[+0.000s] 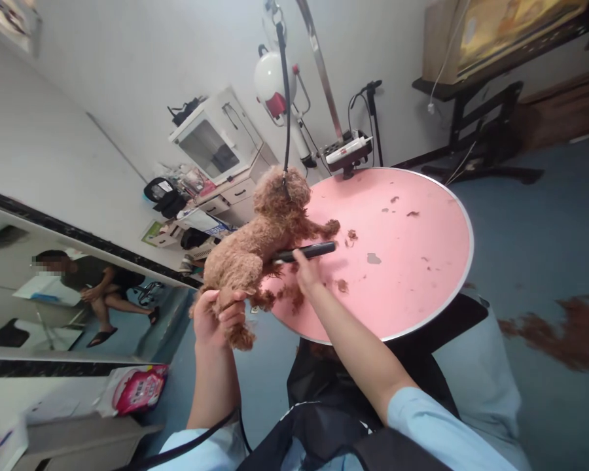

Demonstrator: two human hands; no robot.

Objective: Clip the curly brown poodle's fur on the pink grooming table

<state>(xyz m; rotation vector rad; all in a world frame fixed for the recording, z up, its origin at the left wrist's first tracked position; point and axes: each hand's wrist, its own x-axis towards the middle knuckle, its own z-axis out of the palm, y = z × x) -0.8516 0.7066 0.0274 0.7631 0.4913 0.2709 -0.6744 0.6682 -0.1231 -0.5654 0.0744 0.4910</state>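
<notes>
A curly brown dog [248,245] is at the left edge of a round pink table [422,242], with a dark loop and strap at its neck. My left hand [218,317] is wrapped round one of the dog's hind legs, which hangs past the table's edge. In my right hand [307,271] is a black clipper [317,250], its head against the dog's underside. Brown hair tufts [342,285] lie on the table near my right wrist.
A metal pole [321,65] rises behind the table, beside a white dryer [272,78]. Drawers and a white cabinet [216,140] stand behind left. A seated person [98,281] shows in the mirror at left. Hair [569,330] lies on the floor at right.
</notes>
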